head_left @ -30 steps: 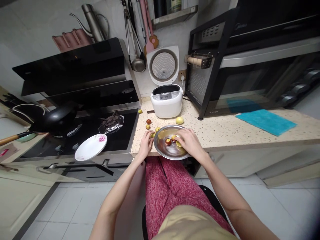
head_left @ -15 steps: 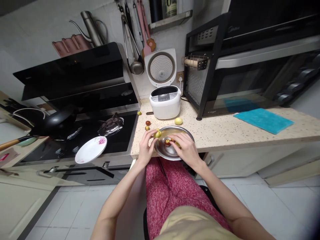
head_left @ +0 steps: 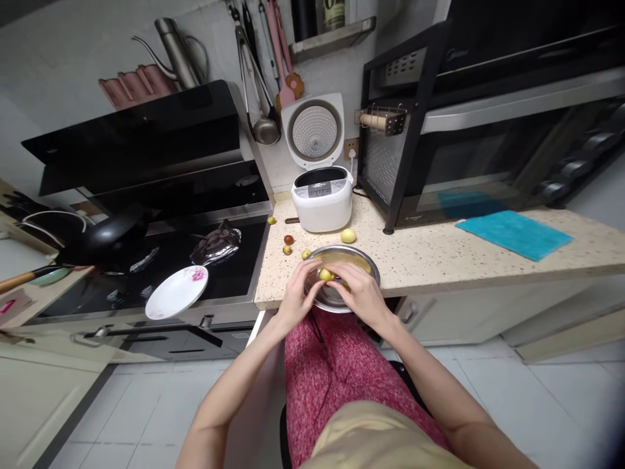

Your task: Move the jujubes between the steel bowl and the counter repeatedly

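My left hand (head_left: 295, 291) is closed in a pinch on a small yellow-green jujube (head_left: 325, 275) above a shallow steel bowl (head_left: 375, 270). From the other side my right hand (head_left: 362, 286) closes its fingertips on the same fruit, and the two hands almost meet. My right fingers partly hide the fruit and the inside of the bowl. Left of and behind the bowl lie a red-brown jujube (head_left: 289, 240), a yellow-brown one (head_left: 287, 249) and another (head_left: 306, 254) at the rim. A larger pale yellow fruit (head_left: 348, 236) rests behind the bowl.
A white rice cooker (head_left: 322, 205) with its lid raised stands behind the fruit. A blue cloth (head_left: 517, 233) lies at the right by a black oven (head_left: 478, 156). On the left are a gas stove (head_left: 217, 244) and a white flowered plate (head_left: 176, 293) on its front edge.
My left hand has moved right, carrying the yellow-green jujube from the bowl's left rim to over the bowl. My right fingers, earlier at a dark red fruit, have come to it.
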`<state>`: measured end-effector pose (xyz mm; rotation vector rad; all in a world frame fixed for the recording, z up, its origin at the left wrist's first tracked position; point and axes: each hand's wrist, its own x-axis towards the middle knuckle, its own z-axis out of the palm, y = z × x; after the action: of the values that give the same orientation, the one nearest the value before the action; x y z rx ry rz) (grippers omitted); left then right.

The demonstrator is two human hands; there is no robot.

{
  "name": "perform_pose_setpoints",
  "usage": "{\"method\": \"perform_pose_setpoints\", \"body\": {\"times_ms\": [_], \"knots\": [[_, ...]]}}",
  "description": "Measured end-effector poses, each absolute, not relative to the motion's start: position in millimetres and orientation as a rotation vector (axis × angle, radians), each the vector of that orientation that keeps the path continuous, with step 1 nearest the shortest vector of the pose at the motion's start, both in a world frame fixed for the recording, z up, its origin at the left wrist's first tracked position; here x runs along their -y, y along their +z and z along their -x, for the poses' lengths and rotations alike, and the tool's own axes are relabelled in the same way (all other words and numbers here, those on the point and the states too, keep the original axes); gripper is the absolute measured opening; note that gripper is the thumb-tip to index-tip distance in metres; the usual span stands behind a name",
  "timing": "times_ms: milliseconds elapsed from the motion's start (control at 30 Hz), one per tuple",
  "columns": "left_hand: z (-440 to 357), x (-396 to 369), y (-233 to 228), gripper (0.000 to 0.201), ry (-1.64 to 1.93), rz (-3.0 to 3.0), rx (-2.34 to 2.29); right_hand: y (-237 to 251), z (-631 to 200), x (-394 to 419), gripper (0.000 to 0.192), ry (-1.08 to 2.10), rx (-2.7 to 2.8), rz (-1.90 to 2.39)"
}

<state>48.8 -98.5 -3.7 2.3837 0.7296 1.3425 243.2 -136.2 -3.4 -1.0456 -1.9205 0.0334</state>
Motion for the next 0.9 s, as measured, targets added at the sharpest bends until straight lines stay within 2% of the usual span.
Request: {"method": "perform_pose_setpoints", "body": {"times_ms": [400,733,900], "knots": [[-33.4,75.2,-9.2,0.031,1.389,-2.375,-0.906,23.5,-237.0,124.2,0.017,0.191,2.429,1.438],[-24.4,60.0,-21.3,0.027,1.332,-2.304,-0.985,23.2,-254.9,117.3,0.026,0.292,2.288,1.447],[-14.6,45.6,-31.1,0.028,1.350,-2.233,-1.057,38.3,-275.3,95.1,0.013,0.321,2.114,1.388]]}}
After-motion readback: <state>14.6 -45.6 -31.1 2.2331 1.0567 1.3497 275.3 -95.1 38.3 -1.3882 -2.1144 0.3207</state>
